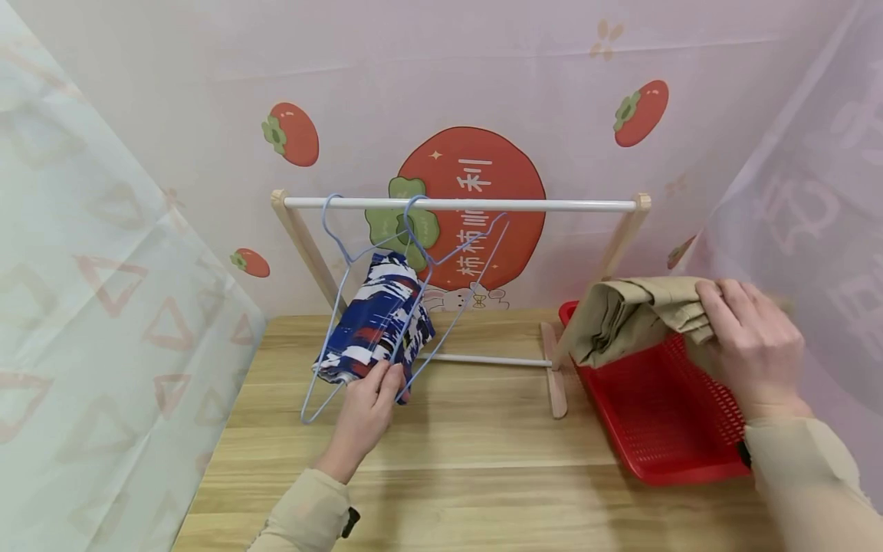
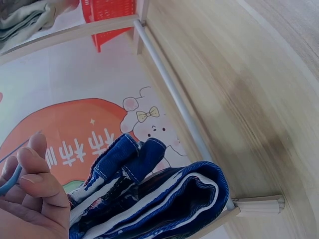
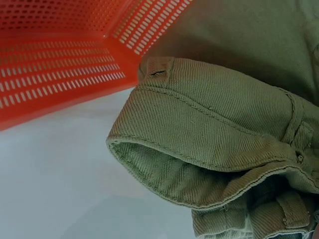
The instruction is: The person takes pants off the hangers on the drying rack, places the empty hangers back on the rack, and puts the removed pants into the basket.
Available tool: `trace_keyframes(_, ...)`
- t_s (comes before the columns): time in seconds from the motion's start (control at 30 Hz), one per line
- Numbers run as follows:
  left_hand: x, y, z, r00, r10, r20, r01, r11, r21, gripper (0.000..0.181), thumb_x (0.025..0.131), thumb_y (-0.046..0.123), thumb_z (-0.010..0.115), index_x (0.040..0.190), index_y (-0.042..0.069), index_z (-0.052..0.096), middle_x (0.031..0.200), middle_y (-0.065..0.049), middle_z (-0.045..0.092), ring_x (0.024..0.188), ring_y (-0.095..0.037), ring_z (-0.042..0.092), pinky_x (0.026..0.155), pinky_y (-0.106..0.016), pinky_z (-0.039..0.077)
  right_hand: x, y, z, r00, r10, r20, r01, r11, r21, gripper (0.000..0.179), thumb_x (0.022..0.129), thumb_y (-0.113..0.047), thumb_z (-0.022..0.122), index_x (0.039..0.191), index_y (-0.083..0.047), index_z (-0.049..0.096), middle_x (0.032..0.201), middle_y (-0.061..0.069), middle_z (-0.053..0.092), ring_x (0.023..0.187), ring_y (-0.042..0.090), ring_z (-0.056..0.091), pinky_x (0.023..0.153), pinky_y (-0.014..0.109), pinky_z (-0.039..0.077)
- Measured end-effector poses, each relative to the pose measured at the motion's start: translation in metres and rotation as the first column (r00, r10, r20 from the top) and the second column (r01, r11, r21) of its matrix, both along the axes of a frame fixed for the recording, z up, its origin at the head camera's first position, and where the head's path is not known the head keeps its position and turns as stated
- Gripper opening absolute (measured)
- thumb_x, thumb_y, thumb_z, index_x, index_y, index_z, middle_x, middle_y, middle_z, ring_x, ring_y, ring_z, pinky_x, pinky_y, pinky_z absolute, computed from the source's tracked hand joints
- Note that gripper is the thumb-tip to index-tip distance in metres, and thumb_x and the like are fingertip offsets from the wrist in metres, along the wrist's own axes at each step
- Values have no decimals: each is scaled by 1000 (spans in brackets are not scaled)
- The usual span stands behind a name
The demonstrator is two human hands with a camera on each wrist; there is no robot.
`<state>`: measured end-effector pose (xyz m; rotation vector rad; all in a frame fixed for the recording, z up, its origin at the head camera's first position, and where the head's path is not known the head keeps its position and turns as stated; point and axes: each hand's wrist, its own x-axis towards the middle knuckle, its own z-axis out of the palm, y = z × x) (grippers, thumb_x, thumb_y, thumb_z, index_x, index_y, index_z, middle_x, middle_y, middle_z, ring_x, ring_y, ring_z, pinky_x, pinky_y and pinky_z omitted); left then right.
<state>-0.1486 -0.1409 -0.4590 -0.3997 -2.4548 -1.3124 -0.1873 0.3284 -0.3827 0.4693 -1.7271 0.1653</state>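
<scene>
My left hand (image 1: 369, 410) pinches the lower left end of a light blue wire hanger (image 1: 451, 326), whose hook loops over the white rail. In the left wrist view, the blue wire (image 2: 11, 183) passes between the fingers. Just left of it, patterned blue, white and red trousers (image 1: 372, 322) hang folded over a second blue hanger (image 1: 331, 330). My right hand (image 1: 755, 345) grips folded khaki trousers (image 1: 635, 310) above the red basket (image 1: 641, 468). The right wrist view shows their waistband (image 3: 199, 119) close up, with the right hand almost wholly out of frame.
A rack with a white top rail (image 1: 538, 205) and wooden legs stands on the wooden table (image 1: 469, 475). Its low crossbar (image 1: 490, 360) and right foot (image 1: 555, 391) sit beside the basket. Printed cloth walls (image 1: 483, 69) enclose the back and sides.
</scene>
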Motion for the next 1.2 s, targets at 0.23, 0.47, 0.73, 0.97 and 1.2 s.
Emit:
trace_keyframes(0.23,0,0,1,1000,-19,-14,19,1000,19,26,109,20,50,84,19,55,67,-2,68,45,-1,46,42,-25,40,-24,13,12,995,-25,102,25,1000,5,38,82,-16,48,109,0,70,96,22,67,82,49,61,68,61,47)
trace_keyframes(0.47,0,-1,-1,999,-25,-42,25,1000,5,21,107,18,56,86,18,60,70,2,70,56,-2,51,52,-23,42,-47,26,17,974,-61,217,54,998,37,41,85,-19,46,113,0,68,100,21,66,86,47,60,66,60,45)
trace_keyframes(0.73,1,-4,-4,999,-14,-40,14,1000,-6,21,107,19,56,86,19,62,69,4,70,53,-1,48,50,-23,40,-61,35,19,952,-132,276,116,991,74,38,85,9,48,118,2,65,106,24,67,88,49,61,65,60,47)
trace_keyframes(0.97,1,-5,-5,999,-15,-29,14,1000,-12,22,107,19,56,85,20,61,69,7,69,53,-1,46,49,-22,40,-77,33,34,959,-159,234,148,987,65,32,91,6,42,113,4,65,100,25,66,83,49,61,63,63,46)
trace_keyframes(1.2,5,-4,-8,1000,-3,-24,3,1000,-11,22,107,19,56,86,18,62,69,6,69,55,-1,50,51,-22,42,-97,34,44,954,-212,214,211,977,24,27,93,6,43,111,5,64,102,27,68,85,50,63,60,64,46)
